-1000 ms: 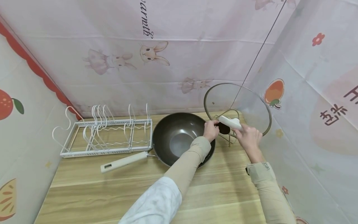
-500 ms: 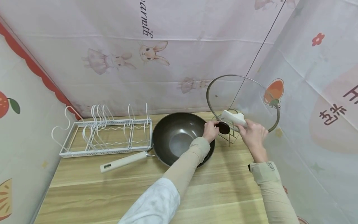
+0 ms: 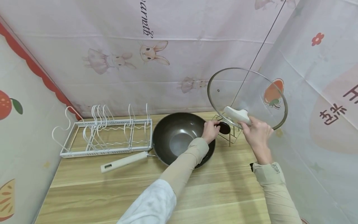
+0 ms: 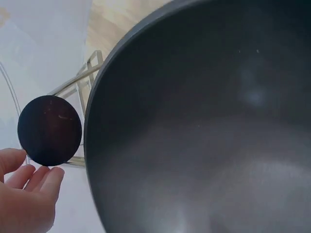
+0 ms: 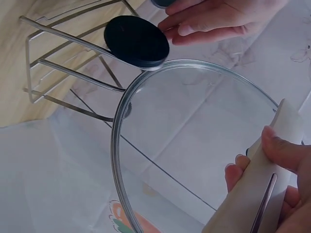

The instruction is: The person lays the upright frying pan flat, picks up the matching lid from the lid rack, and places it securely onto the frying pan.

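Observation:
My right hand [image 3: 258, 133] grips the white handle [image 3: 236, 114] of a large glass lid [image 3: 251, 93] with a metal rim. The lid is raised and tilted, just above a small metal wire rack [image 5: 73, 74] at the back right of the table. My left hand [image 3: 210, 131] reaches over the wok and pinches the edge of a black round disc [image 4: 49, 130] at the rack's front. Thumb and fingertips meet its rim in the left wrist view. The dark wok [image 3: 179, 144] sits beside the rack, its pale handle [image 3: 124, 161] pointing left.
A white wire pot rack [image 3: 106, 151] with upright loops lies left of the wok. Printed cloth walls [image 3: 179, 28] close in the wooden table [image 3: 112, 199] at the back and both sides.
My right hand has lifted the glass lid up and to the right, away from the wire rack. My left hand has stayed at the black disc; the wok has not moved.

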Demonstrator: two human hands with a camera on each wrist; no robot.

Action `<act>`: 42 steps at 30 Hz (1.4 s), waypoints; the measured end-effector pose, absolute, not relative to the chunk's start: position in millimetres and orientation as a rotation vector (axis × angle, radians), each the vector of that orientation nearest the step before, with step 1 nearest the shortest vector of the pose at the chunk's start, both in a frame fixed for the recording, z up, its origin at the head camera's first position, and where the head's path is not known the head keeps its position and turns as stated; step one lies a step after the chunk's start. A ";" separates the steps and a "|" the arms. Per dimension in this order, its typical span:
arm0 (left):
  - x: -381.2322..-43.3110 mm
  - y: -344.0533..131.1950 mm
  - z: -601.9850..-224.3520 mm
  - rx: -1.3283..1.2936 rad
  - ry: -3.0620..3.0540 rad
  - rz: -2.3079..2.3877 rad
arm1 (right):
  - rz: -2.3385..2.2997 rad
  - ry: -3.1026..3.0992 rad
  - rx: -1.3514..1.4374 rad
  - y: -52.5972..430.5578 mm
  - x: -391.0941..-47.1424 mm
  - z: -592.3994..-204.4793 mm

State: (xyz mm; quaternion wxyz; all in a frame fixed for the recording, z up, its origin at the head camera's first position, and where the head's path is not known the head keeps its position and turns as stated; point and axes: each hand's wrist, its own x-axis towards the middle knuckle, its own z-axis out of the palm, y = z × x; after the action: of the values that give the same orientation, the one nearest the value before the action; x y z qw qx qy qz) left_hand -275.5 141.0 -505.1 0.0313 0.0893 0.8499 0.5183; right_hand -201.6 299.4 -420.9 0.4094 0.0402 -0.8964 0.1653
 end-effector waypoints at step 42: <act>-224.7 74.0 -466.3 1.379 3.177 0.696 | 0.503 -2.096 0.169 271.4 -158.1 -376.3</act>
State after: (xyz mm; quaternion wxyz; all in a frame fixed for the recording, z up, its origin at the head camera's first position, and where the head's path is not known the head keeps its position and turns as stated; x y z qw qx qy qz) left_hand -224.7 74.0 -466.3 -0.1943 0.3830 0.8822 0.1933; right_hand -158.1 271.4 -376.3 0.4703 0.0688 -0.8555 0.2053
